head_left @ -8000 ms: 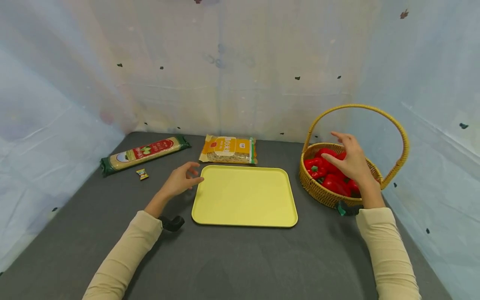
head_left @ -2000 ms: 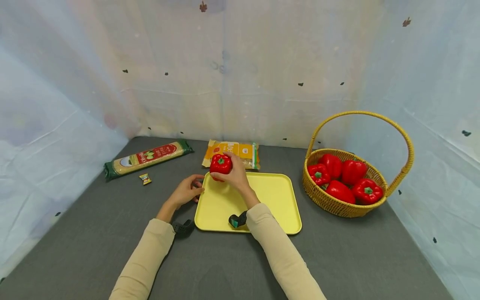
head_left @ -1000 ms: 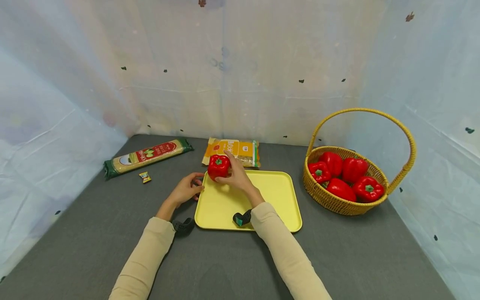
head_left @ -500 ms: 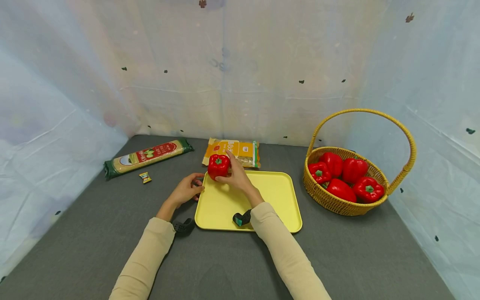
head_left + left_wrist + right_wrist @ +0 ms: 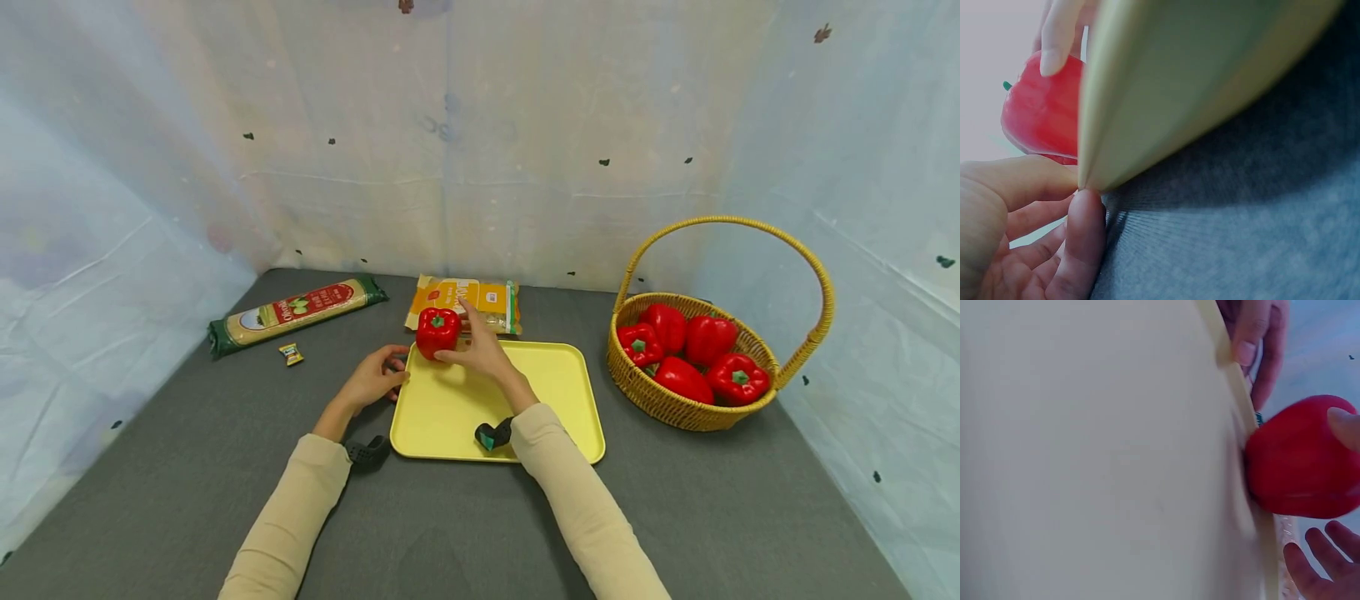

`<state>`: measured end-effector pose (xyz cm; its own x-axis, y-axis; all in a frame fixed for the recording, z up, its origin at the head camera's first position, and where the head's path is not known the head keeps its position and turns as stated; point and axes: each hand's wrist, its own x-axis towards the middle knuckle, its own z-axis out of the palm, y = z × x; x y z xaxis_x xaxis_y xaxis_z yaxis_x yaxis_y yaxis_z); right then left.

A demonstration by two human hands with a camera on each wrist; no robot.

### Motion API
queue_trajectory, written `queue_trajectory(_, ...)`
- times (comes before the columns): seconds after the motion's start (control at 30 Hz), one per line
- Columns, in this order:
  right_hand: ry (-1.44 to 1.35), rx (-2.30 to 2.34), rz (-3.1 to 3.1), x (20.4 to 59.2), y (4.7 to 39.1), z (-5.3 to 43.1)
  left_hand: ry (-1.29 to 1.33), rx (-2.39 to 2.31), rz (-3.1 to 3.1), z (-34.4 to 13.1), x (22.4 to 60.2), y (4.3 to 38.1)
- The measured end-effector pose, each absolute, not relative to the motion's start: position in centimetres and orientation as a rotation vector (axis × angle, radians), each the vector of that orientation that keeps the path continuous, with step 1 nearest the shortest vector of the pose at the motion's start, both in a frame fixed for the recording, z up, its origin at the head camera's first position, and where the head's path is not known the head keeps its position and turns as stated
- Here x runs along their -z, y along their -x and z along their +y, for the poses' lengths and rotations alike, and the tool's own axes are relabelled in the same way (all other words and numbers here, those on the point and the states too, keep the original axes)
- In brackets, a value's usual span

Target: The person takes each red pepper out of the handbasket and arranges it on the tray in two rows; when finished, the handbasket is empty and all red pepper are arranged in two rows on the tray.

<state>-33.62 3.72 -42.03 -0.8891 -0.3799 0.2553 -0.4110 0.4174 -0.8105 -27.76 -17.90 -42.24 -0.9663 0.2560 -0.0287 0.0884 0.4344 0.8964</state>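
A red bell pepper [image 5: 437,333] with a green stem stands at the far left corner of the yellow tray [image 5: 540,392]. My left hand [image 5: 369,379] pinches the tray's left rim between thumb and fingers; the left wrist view shows the rim [image 5: 1094,144] between them. Beside the pepper is my right hand [image 5: 483,354], its fingers spread and loosened. In the right wrist view its thumb [image 5: 1344,428] overlaps the pepper [image 5: 1300,462], while its other fingers [image 5: 1319,565] stand apart from it.
At the right stands a wicker basket [image 5: 637,398] with a tall handle, holding several red bell peppers [image 5: 681,379]. Behind the tray lies an orange grain bag [image 5: 501,298]. A long pasta pack [image 5: 296,315] and a small yellow packet [image 5: 291,354] lie at the left.
My right hand has gone from the basket to the tray's far left corner with a bell pepper. In the last half second its fingers have opened and drawn slightly right, leaving the pepper there.
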Motion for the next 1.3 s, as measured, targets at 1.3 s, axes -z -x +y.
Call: queue_trajectory(1.3,-0.59,-1.057,-2.553,28.9,26.2,24.2,-0.27,-1.555,2.537,-18.7,44.8,29.8)
